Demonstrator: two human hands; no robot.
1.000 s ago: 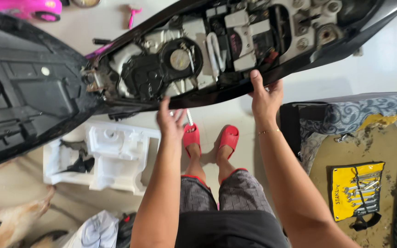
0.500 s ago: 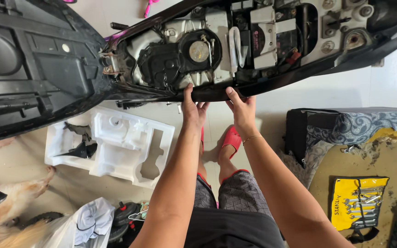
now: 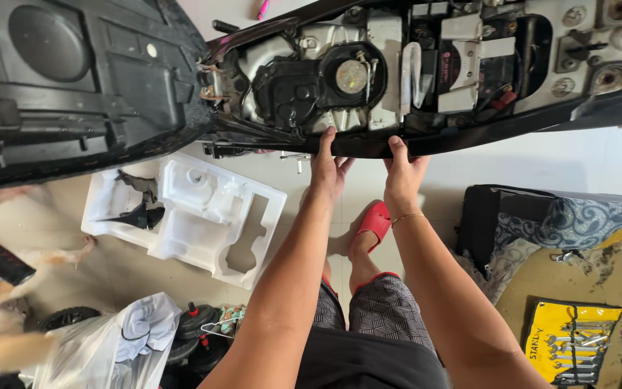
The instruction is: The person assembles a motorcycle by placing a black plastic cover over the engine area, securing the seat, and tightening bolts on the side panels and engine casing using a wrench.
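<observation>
Black scooter body [image 3: 469,140] fills 12 o'clock, its inner parts exposed. Left hand [image 3: 327,169] and right hand [image 3: 402,176] side by side, fingers hooked over its near edge, gripping. White foam tray [image 3: 196,209] at 9 o'clock on floor

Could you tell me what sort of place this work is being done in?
Probably a home floor used as a makeshift repair spot, not a proper workshop. Both hands, left hand and right hand, grip an opened scooter body; a yellow wrench set pouch and a white foam packing tray lie on the tiled floor.
</observation>
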